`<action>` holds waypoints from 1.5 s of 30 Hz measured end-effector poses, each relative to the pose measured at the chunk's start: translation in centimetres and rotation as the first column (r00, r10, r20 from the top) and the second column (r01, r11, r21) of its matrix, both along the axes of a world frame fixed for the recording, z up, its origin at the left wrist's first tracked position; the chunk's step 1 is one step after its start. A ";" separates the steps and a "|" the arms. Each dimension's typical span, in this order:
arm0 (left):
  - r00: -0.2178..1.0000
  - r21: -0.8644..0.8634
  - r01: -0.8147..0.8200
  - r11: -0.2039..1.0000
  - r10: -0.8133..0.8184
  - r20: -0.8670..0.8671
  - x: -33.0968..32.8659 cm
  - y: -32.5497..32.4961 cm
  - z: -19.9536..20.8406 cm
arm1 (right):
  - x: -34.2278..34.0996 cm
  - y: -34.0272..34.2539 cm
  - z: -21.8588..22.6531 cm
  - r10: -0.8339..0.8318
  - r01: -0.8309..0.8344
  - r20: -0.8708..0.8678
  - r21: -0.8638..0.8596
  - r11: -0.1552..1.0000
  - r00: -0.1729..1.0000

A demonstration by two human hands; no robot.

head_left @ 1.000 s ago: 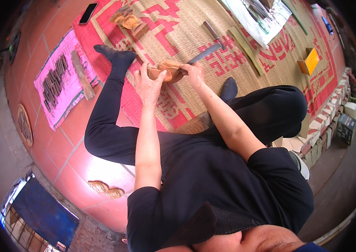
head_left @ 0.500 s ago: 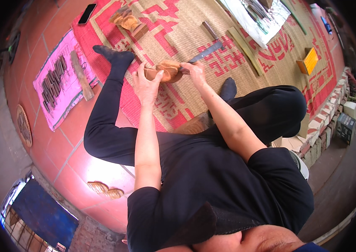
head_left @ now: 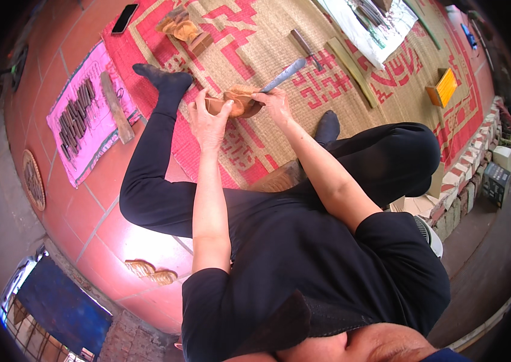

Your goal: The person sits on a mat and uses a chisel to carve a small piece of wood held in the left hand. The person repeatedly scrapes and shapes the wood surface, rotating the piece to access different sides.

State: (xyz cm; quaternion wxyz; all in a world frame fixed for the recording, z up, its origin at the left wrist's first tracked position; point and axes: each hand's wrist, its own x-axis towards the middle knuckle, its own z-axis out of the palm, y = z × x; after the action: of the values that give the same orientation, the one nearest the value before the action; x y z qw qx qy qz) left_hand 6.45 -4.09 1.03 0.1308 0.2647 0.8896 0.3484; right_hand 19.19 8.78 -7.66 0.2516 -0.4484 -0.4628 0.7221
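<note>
A carved brown wooden piece point(head_left: 238, 102) with rounded, hollowed shapes is in front of me, above the patterned mat. Its left end is gripped by my left hand point(head_left: 209, 125), thumb on the near side and fingers around the far edge. At its right end, my right hand point(head_left: 277, 106) is closed on a long flat grey metal tool, blade-like point(head_left: 284, 75), pointing away to the upper right. The tool's near end is hidden by the fingers and the wood, so whether it touches the carving I cannot tell.
The woven mat point(head_left: 261, 36) bears another carving point(head_left: 183, 30), a dark-handled tool point(head_left: 305, 48), a wooden strip point(head_left: 352, 72), a yellow-orange block point(head_left: 442, 88) and a white cloth point(head_left: 382, 51) with tools. Left lie a phone point(head_left: 124, 19) and a pink cloth point(head_left: 95, 151) with several dark tools.
The metal tool has turned in my right hand: its face looks lighter and its far tip sits further left. My right hand has shifted slightly left; the left hand barely moved.
</note>
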 end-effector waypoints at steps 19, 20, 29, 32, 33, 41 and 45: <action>0.999 0.001 0.015 1.000 -0.015 -0.046 0.2 0.1 0.0 | -0.1 0.4 0.7 -0.178 0.172 -0.017 -0.177 0.969 0.984; 0.999 0.003 0.013 1.000 -0.013 -0.029 0.2 0.1 0.1 | -0.2 0.4 0.7 -0.144 0.141 -0.009 -0.154 0.978 0.990; 0.996 -0.029 0.023 0.999 -0.025 -0.089 0.6 0.3 0.1 | -0.4 0.1 0.9 -0.198 0.199 0.018 -0.138 0.970 0.980; 1.000 -0.012 0.019 1.000 -0.019 -0.022 0.5 0.2 0.3 | -0.3 0.4 1.1 -0.151 0.152 0.017 -0.113 0.982 0.988; 0.999 -0.014 0.021 1.000 -0.021 -0.025 0.5 0.3 0.4 | -0.4 0.4 0.6 -0.085 0.087 0.019 -0.075 0.993 0.996; 0.999 0.011 0.012 1.000 -0.012 -0.042 0.5 0.1 -0.2 | -0.4 0.6 0.3 -0.217 0.220 0.036 -0.135 0.966 0.976; 0.999 -0.005 0.024 1.000 -0.024 -0.039 0.4 0.2 0.4 | -0.3 0.6 0.3 -0.031 0.038 0.093 -0.071 0.997 0.995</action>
State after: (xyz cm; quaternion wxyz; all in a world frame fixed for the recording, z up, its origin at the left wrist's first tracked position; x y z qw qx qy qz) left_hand 6.85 -3.93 1.38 0.1180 0.2821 0.8895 0.3397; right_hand 18.89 9.41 -7.39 0.2260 -0.4978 -0.4393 0.7128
